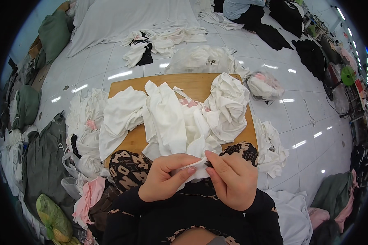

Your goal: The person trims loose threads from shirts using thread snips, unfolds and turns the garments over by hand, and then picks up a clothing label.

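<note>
In my left hand [167,175] the edge of a piece of white cloth [198,171] is pinched between thumb and fingers, just above my lap. My right hand [233,179] is closed right beside it, its fingertips meeting the cloth's edge. A small dark thing [209,163] shows between the right thumb and forefinger; its kind is too small to make out. The white cloth runs forward from my hands towards a heap of white fabric [165,118] on a low wooden board [131,141]. Pink patches [188,102] show within that heap.
A crumpled white pile [229,102] covers the board's right side, and another white piece [120,118] its left. White cloth heaps [86,122] lie on the tiled floor [298,106]. A green bag [53,220] stands at lower left. Someone in dark trousers [251,18] sits far off.
</note>
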Demonstrator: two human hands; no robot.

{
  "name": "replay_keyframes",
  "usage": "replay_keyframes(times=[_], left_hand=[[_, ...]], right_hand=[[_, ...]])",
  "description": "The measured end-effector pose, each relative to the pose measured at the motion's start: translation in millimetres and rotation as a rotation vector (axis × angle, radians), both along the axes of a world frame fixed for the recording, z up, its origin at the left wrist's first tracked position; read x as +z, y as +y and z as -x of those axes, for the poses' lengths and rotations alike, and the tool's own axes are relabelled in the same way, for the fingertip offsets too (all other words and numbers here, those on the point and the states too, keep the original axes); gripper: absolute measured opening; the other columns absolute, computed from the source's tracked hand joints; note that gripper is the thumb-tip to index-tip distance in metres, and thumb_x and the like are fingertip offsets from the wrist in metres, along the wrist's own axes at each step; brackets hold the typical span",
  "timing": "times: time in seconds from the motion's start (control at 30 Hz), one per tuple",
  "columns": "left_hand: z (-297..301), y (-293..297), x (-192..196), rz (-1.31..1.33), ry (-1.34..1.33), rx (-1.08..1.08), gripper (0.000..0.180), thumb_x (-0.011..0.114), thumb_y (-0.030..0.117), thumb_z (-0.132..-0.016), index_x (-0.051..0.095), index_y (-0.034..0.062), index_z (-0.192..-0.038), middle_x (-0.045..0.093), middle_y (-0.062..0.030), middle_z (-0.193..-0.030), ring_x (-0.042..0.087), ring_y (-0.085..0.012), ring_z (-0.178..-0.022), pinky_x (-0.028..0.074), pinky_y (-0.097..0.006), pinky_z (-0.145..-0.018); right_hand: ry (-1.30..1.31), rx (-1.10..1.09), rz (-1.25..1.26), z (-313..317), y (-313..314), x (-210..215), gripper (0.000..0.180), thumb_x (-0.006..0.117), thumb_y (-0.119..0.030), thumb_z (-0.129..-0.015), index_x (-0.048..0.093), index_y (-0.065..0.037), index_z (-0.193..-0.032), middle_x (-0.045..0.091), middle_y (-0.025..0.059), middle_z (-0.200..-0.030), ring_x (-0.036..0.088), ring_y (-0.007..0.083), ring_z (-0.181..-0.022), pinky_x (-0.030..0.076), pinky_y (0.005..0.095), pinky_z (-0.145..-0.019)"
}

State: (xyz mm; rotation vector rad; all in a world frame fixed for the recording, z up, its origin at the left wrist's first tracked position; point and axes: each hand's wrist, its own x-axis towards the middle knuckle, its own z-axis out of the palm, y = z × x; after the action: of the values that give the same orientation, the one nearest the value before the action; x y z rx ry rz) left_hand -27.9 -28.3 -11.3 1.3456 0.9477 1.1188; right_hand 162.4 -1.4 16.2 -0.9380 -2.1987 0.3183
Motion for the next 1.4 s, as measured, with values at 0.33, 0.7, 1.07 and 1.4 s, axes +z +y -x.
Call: replay_keyframes(times=[0.33,0.7,1.07,1.4], left_hand=[[-2.9,-1.1,-0.7,0.015,-0.021,-0.005,0.022,0.055,0.001,-0.086,0.060,-0.0029,-0.107,0.064,-0.0112,-0.097,0.057,-0.0104,-0.085,0.044,-0.022,-0.073],[-8.7,-3.3,-3.9,0.158,-0.192,0.011,0.022,0.052,0.007,-0.091,0.060,-0.0040,-0.108,0.063,-0.0075,-0.098,0.056,-0.0086,-0.085,0.043,-0.021,-0.074],[-12.2,-6.5,-6.5,0.168,-0.286,0.032,0.023,0.051,0.008,-0.092,0.058,-0.0042,-0.110,0.063,-0.0060,-0.097,0.055,-0.0064,-0.083,0.043,-0.019,-0.072],[-16.9,-6.6,-6.6,0.015,-0.142,0.115,0.023,0.052,0.002,-0.089,0.059,-0.0037,-0.110,0.062,-0.0057,-0.095,0.051,-0.0039,-0.074,0.039,-0.017,-0.063]], right_hand=[[-0.061,-0.037,-0.050,-2.0,-1.5,3.2,0.035,0.069,-0.009,-0.072,0.061,-0.003,-0.106,0.054,0.0029,-0.072,0.051,0.0170,-0.055,0.041,0.0273,-0.048],[0.118,-0.061,-0.025,6.8,0.7,-11.6,0.034,0.068,-0.007,-0.073,0.062,-0.003,-0.106,0.056,0.0059,-0.074,0.052,0.0197,-0.055,0.042,0.0273,-0.049],[0.450,0.202,0.730,-2.2,6.1,-13.7,0.033,0.059,-0.004,-0.082,0.055,0.001,-0.115,0.057,0.0126,-0.077,0.057,0.0234,-0.065,0.045,0.0291,-0.057],[0.089,-0.070,0.011,1.7,-2.3,-3.6,0.033,0.069,-0.005,-0.072,0.062,-0.002,-0.104,0.059,0.0080,-0.075,0.058,0.0215,-0.059,0.045,0.0290,-0.051]])
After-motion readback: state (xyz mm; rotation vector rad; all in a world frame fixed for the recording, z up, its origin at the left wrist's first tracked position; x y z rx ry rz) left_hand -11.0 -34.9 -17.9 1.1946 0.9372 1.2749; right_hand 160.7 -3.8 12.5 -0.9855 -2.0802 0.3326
